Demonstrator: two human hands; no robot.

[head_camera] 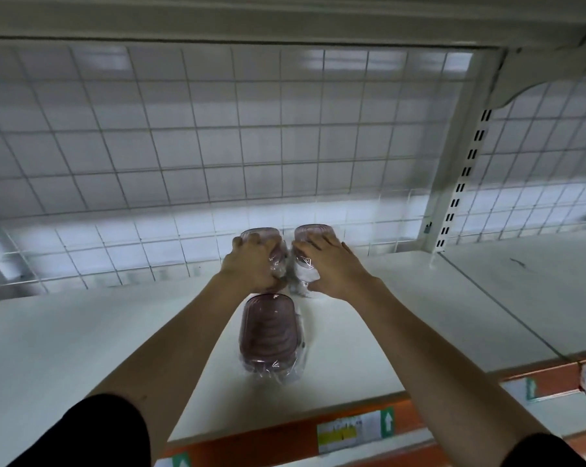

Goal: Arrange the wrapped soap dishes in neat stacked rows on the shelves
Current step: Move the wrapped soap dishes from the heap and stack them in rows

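White shelf (82, 332) w/ wire grid back (217, 129), orange price rail (285, 433) at front. L hand (251, 264) and R hand (332, 267) each grip a wrapped purple soap dish near grid; third dish (268, 335) lies just in front of L one.

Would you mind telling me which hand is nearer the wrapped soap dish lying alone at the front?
Left. The left hand sits just behind the front soap dish; the right hand is behind and to its right.

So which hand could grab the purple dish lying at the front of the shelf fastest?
Probably the left hand: it sits directly behind the front purple wrapped soap dish, while the right hand is off to the side. Both currently hold dishes.
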